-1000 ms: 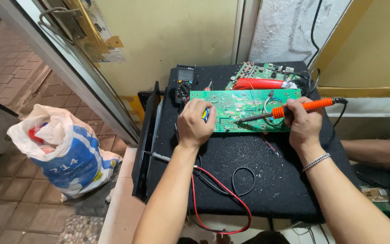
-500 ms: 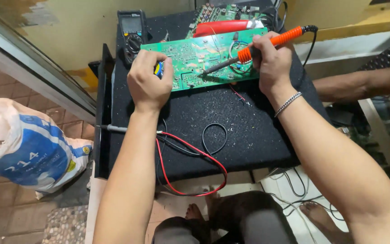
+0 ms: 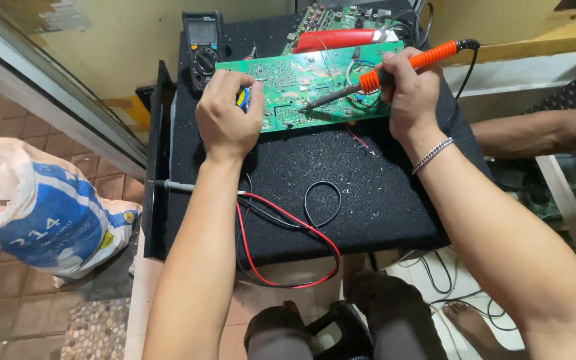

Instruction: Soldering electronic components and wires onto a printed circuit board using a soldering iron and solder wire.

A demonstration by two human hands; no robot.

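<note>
Even, soft daylight, sharp at the centre, faint shadows, and slight wide-angle stretching toward the edges.

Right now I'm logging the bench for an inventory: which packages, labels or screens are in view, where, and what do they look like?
Multimeter screen: top of the black mat, left of the green circuit board; small grey rectangle, dark casing, round dial beneath.
Sack: on the tiled floor at far left; bulging woven bag, white and blue, red at its edge, small yellow mark.

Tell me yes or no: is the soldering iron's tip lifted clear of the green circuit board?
No, the right hand holds the soldering iron with its tip down on the green circuit board.
</note>
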